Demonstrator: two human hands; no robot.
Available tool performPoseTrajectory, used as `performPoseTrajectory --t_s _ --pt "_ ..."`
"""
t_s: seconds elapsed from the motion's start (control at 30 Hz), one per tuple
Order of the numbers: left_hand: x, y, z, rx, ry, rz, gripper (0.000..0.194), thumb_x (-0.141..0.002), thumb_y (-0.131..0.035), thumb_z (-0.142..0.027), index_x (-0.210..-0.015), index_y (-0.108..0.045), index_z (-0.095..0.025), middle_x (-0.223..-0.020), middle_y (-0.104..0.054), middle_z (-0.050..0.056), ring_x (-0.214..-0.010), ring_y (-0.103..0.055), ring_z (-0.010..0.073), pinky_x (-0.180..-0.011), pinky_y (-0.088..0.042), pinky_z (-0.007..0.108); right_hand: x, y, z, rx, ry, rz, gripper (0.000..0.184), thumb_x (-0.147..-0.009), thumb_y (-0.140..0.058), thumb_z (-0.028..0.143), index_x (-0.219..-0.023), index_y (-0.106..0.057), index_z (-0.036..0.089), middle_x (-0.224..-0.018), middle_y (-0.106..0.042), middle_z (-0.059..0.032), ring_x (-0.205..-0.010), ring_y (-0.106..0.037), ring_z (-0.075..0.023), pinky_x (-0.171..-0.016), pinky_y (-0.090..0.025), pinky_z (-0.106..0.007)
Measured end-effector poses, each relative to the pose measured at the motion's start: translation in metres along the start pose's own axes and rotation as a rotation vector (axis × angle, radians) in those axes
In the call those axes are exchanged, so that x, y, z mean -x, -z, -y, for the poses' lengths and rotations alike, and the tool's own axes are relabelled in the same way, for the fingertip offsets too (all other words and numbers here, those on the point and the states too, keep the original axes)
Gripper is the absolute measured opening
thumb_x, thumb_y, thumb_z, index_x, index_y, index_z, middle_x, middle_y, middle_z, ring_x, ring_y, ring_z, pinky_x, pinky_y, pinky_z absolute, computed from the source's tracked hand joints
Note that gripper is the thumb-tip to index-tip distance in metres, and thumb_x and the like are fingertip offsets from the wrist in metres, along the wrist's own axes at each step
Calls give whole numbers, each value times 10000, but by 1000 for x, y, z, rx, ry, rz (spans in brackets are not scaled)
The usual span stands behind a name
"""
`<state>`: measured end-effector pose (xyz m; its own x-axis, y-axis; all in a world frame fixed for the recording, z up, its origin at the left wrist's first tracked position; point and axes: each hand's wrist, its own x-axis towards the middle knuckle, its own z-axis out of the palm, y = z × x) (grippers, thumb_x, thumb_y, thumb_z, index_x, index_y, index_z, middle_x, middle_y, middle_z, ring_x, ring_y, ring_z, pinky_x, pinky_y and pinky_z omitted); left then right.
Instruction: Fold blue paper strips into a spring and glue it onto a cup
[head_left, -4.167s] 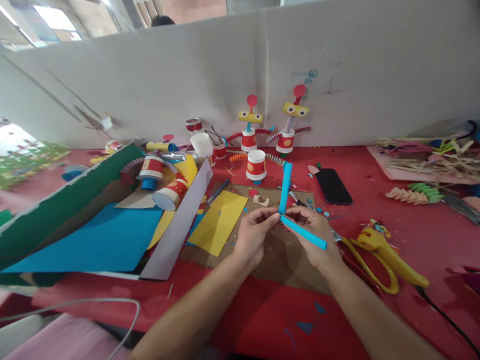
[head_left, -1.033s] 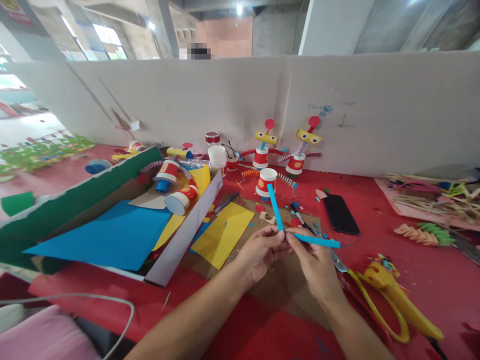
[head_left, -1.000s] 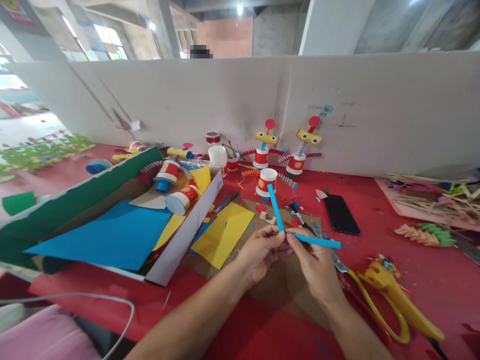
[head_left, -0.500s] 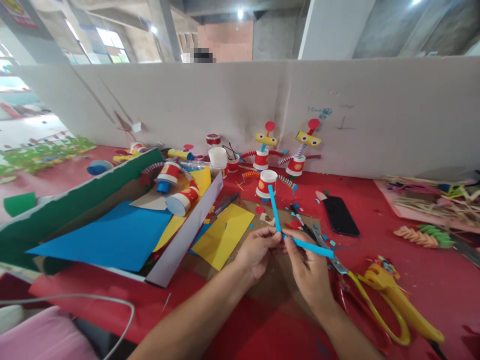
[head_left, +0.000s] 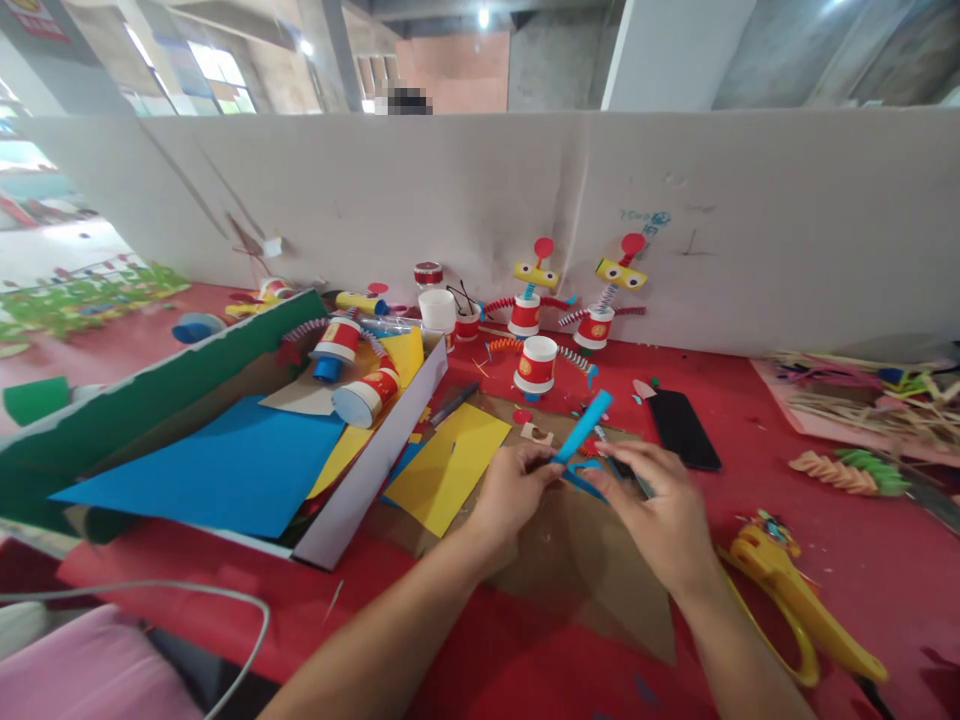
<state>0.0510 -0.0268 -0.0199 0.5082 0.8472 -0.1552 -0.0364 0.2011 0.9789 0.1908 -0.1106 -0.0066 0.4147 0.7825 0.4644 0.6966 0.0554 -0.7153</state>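
Blue paper strip (head_left: 586, 425) raised above brown cardboard (head_left: 600, 590).
The open green-walled box (head_left: 165, 400) holds a blue sheet (head_left: 217, 465) and red-and-white cup figures (head_left: 335, 342); a red cup (head_left: 467, 327) holds thin dark pieces; the left hand (head_left: 514, 495) pinches the strip; teal writing (head_left: 641, 218) on the panel is too blurred to read; the right hand (head_left: 667, 505) has thumb and fingers apart, contact unclear.

Box (head_left: 375, 468) L of paper strip (head_left: 585, 428), phone (head_left: 684, 430) R, figures (head_left: 524, 316) bhd.

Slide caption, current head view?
Left hand pinching a blue paper strip over brown cardboard, right hand spread alongside, paper-cup figures beyond.
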Motion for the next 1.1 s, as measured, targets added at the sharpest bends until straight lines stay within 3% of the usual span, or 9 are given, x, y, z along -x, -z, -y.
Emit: performPoseTrajectory --t_s 0.13,0.27,0.5,0.87,1.0,1.1 --pt "1 1 4 -294 -101 160 183 -726 -592 -171 -822 -747 -165 -696 -682 30 -626 -549 131 -589 -405 233 4 -5 3 20 -44 222 235 -825 -590 419 -794 -711 219 -815 -722 -47 -782 -652 -216 -723 -477 -318" --pt "2 1 4 -295 -50 193 174 -729 -587 -208 -786 -740 -148 -632 -652 23 -560 -506 117 -542 -371 227 6 -8 4 -51 -122 237 240 -822 -588 421 -784 -705 215 -785 -730 -46 -760 -669 -227 -702 -484 -319" --pt "9 -4 -5 -253 19 168 140 -703 -603 -208 -598 -681 -160 -481 -530 -11 -443 -418 94 -449 -289 218 7 -11 -4 -392 -359 303 289 -770 -648 435 -908 -702 186 -864 -745 -75 -799 -689 -254 -718 -532 -365" --pt "8 -2 -2 -406 -119 175 186 -724 -536 -173 -692 -719 -158 -539 -562 -9 -498 -435 105 -499 -304 221 6 -11 1 -191 -192 237 205 -752 -667 410 -790 -732 219 -873 -748 -61 -849 -680 -259 -776 -510 -361" --pt "11 -3 -5 -386 -56 174 162 -717 -548 -178 -657 -698 -159 -517 -558 -8 -463 -432 101 -472 -308 216 4 -5 -2 -216 -303 204 236 -726 -685 429 -795 -747 212 -820 -753 -65 -809 -681 -267 -738 -507 -365" --pt "12 -5 -4 -280 63 187 109 -674 -590 -169 -626 -688 -164 -519 -591 5 -475 -486 114 -482 -345 216 -1 1 -5 -377 -455 79 286 -676 -724 446 -802 -745 190 -797 -750 -64 -781 -676 -259 -719 -505 -366"
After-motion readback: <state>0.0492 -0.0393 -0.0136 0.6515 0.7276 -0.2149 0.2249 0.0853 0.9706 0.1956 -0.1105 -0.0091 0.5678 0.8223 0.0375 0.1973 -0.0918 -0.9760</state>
